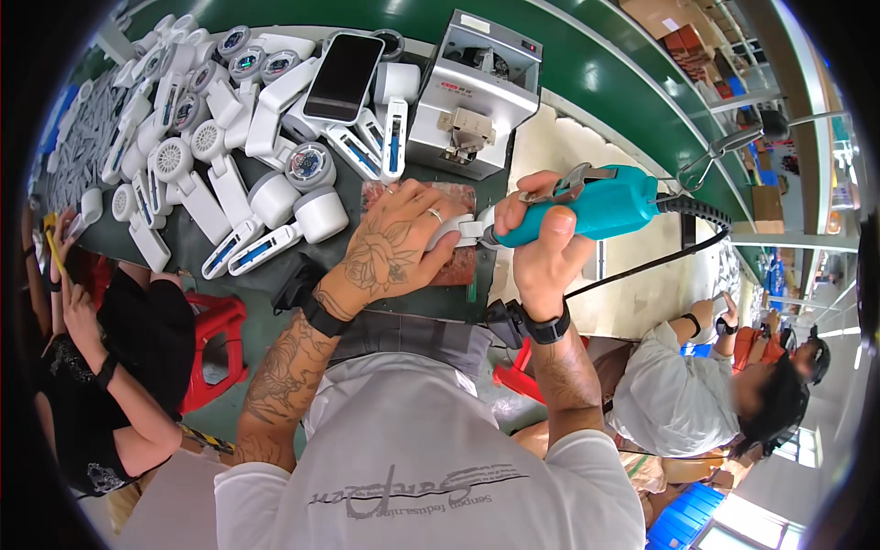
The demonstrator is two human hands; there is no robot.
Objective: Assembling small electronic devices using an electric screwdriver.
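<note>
My tattooed left hand (394, 240) is closed around a white plastic part (447, 233) at the middle of the bench, over a reddish mat (456, 268). Most of that part is covered by the fingers. My right hand (550, 243) grips a teal electric screwdriver (616, 203) lying almost level. Its nose points left and meets the white part or sits right beside it; the tip itself is hard to make out. A metal lever runs along the tool's top, and a black cord leaves its right end.
White handheld fan bodies (215, 197) are heaped at the left, with a black-screened phone (345, 78) on top. Grey strips (81, 151) pile farther left. A grey metal screw feeder (477, 96) stands beyond my hands. Co-workers sit on both sides; a red stool (213, 353) is at left.
</note>
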